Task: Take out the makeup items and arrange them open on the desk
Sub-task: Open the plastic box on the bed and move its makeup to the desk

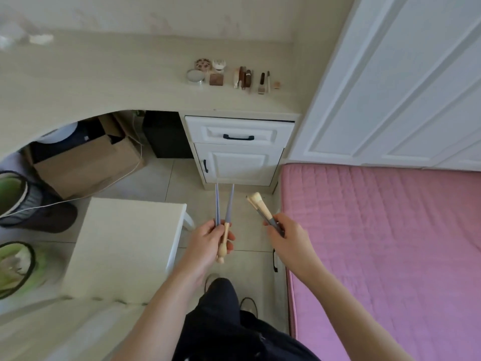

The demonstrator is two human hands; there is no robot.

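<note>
With the left hand [208,239] gripping two brushes [224,220] and the right hand [287,235] pinching another pair [260,207], both well apart from the desk [130,82], a loose brush could slip to the floor.

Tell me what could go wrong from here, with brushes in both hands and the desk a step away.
1. The left hand holds two brushes splayed apart in a loose-looking grip; one could slip to the floor tiles.
2. The right hand holds its brushes near the handle ends, so they may tip or twist out.
3. The makeup items on the desk sit close together; laying long brushes beside them could knock some over.
</note>
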